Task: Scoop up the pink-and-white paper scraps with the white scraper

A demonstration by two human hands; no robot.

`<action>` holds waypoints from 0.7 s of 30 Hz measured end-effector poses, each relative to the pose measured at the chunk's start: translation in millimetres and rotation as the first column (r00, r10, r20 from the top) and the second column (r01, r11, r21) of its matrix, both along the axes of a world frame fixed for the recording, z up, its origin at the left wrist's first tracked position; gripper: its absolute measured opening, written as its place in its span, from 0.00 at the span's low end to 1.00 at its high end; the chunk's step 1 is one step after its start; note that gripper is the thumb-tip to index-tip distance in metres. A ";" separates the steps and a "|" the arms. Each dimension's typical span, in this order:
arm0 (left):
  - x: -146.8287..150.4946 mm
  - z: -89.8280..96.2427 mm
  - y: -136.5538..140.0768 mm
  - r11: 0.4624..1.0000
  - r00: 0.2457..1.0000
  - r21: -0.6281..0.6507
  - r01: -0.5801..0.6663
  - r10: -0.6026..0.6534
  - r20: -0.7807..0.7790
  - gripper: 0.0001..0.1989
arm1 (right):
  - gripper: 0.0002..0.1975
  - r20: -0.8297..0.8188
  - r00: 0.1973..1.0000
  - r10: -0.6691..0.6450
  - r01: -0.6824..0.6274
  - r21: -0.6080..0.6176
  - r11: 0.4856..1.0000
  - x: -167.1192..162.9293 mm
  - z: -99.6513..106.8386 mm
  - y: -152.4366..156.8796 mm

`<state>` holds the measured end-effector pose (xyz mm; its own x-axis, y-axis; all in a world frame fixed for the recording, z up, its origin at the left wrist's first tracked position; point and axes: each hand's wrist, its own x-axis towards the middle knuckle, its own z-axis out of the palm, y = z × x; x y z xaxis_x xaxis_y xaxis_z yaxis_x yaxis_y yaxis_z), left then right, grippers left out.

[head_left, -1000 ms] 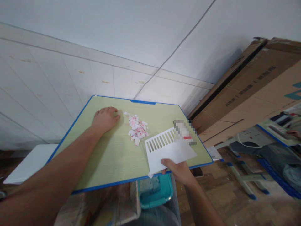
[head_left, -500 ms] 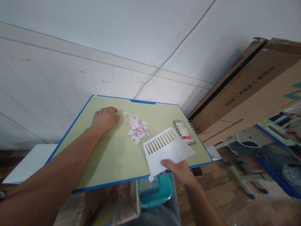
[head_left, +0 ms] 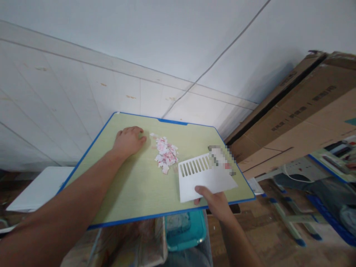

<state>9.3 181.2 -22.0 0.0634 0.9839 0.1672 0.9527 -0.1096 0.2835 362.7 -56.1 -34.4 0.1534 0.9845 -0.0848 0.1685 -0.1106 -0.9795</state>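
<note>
My left hand (head_left: 129,141) rests on the far left part of the green tabletop (head_left: 133,189), its fingers loosely bent and the thumb apart, holding nothing. Just right of it lies a loose heap of torn pink and white paper scraps (head_left: 166,154). My right hand (head_left: 215,204) grips a white card (head_left: 191,187) by its near edge, thumb on top. A row of several slots runs along the card's far side. The card is over the right part of the table, its left edge close to the heap.
A blurred-out object (head_left: 221,157) lies beyond the card. Below the table's front edge is a teal plastic bin (head_left: 186,237). Tall cardboard boxes (head_left: 306,107) lean at the right. A grey cable (head_left: 214,65) runs along the wall. At lower left is a white panel (head_left: 36,189).
The card has turned slightly and sits flatter over the table. A small white piece at its lower left corner no longer shows. The view has shifted a little; my left hand keeps its place.
</note>
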 end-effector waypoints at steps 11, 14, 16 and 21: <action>2.3 -2.7 1.2 0.999 0.998 0.032 -0.004 0.002 0.058 0.29 | 0.26 0.078 0.984 -0.163 0.154 0.115 0.981 -22.5 0.1 59.4; 1.9 -1.4 0.8 1.000 0.998 0.028 0.002 -0.004 0.062 0.29 | 0.28 0.108 0.972 -0.210 0.194 0.137 0.971 -27.5 -3.7 63.3; 2.0 -0.5 0.6 1.000 0.998 0.023 0.001 -0.002 0.062 0.29 | 0.28 0.118 0.969 -0.216 0.201 0.130 0.971 -29.2 -6.2 62.0; 2.4 -1.2 1.6 1.000 0.998 0.025 -0.005 0.003 0.063 0.30 | 0.26 0.158 0.969 -0.192 0.175 0.116 0.978 -27.6 -9.4 55.1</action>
